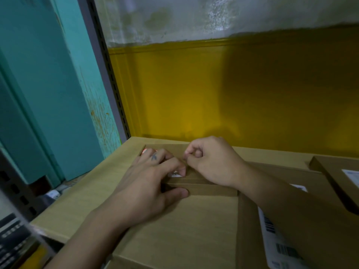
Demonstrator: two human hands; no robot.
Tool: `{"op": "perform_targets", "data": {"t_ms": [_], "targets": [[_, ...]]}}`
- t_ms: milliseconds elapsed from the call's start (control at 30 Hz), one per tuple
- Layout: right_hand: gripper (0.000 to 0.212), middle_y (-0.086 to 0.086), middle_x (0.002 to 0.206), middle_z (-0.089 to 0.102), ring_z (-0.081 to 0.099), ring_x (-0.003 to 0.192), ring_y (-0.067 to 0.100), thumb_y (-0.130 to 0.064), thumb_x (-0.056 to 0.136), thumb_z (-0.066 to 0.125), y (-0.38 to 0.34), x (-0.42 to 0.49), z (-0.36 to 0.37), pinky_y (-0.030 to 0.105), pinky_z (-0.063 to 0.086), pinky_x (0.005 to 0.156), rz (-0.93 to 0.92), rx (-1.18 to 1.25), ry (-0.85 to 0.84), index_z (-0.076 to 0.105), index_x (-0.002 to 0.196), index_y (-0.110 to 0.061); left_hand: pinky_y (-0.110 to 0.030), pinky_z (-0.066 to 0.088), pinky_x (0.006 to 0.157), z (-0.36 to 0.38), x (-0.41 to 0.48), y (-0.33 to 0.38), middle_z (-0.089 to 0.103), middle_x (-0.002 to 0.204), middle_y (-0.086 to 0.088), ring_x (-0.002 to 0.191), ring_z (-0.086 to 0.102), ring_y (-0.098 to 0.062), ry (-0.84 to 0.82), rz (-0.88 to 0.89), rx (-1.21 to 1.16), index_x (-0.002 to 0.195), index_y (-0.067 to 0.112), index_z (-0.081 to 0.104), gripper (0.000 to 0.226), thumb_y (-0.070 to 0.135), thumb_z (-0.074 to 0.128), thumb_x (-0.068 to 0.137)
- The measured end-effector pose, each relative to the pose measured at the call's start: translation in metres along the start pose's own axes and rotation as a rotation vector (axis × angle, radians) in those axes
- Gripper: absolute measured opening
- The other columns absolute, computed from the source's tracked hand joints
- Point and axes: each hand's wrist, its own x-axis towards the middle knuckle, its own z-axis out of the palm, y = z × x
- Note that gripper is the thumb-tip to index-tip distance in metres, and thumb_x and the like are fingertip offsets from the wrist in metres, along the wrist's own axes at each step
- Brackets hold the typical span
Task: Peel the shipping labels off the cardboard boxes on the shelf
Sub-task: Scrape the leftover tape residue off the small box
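Peeling under way; labels remain.
Nearest, a barcode label [275, 239] is intact on the right box [246, 216]. The left hand [147, 183] presses flat by a label scrap [174, 174] on the middle box [174, 230]; the right hand [211, 162] pinches, seemingly its edge. Beyond, a far label [351, 177] is untouched.

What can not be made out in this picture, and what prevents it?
Head view.
White label scrap: mostly covered by the left hand.
What the right hand pinches, if anything: hidden by its curled fingers.
Barcode label: print blurred, partly under the right forearm, cut by the bottom edge.
Far-right label: cut by the right edge.
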Motion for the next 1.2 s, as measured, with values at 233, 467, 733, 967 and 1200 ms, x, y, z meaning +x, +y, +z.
{"op": "perform_targets", "data": {"t_ms": [233, 467, 733, 967, 1200], "targets": [[0.009, -0.008, 0.047, 0.052, 0.044, 0.045, 0.005, -0.023, 0.085, 0.063, 0.0013, 0.0004, 0.0000, 0.027, 0.034, 0.050, -0.005, 0.002, -0.001, 0.070, 0.079, -0.022, -0.025, 0.028, 0.078, 0.0003, 0.0002, 0.0034, 0.042, 0.105, 0.023, 0.097, 0.035, -0.007, -0.003, -0.003, 0.032, 0.104, 0.047, 0.046, 0.039, 0.074, 0.046, 0.076], [0.009, -0.011, 0.045, 0.051, 0.044, 0.044, 0.003, -0.023, 0.085, 0.064, 0.0005, 0.0007, 0.0000, 0.027, 0.034, 0.052, -0.005, 0.009, 0.005, 0.070, 0.078, -0.023, -0.014, 0.027, 0.077, 0.0020, -0.0007, 0.0043, 0.040, 0.107, 0.018, 0.097, 0.034, -0.006, 0.017, -0.008, 0.038, 0.100, 0.045, 0.046, 0.038, 0.074, 0.047, 0.075], [0.010, -0.008, 0.049, 0.053, 0.045, 0.047, 0.005, -0.022, 0.085, 0.062, 0.0000, 0.0010, 0.0002, 0.028, 0.038, 0.052, -0.027, 0.011, 0.001, 0.070, 0.080, -0.020, -0.015, 0.030, 0.075, 0.0034, -0.0016, 0.0047, 0.040, 0.106, 0.020, 0.097, 0.038, -0.008, 0.057, -0.018, 0.010, 0.090, 0.043, 0.042, 0.035, 0.072, 0.055, 0.074], [0.010, -0.006, 0.051, 0.054, 0.048, 0.050, 0.010, -0.024, 0.084, 0.062, 0.0006, 0.0018, 0.0017, 0.032, 0.042, 0.054, -0.036, -0.023, 0.008, 0.068, 0.077, -0.021, -0.024, 0.033, 0.073, 0.0041, -0.0063, 0.0060, 0.049, 0.105, 0.021, 0.097, 0.044, -0.004, 0.095, -0.027, 0.025, 0.105, 0.042, 0.051, 0.040, 0.071, 0.051, 0.076], [0.009, -0.008, 0.049, 0.053, 0.047, 0.048, 0.006, -0.024, 0.084, 0.063, 0.0010, 0.0025, 0.0026, 0.033, 0.042, 0.055, -0.037, -0.033, 0.006, 0.068, 0.078, -0.022, -0.025, 0.030, 0.073, 0.0020, -0.0049, 0.0080, 0.047, 0.100, 0.021, 0.094, 0.041, -0.005, 0.081, -0.059, 0.014, 0.097, 0.040, 0.051, 0.039, 0.072, 0.049, 0.074]]}}
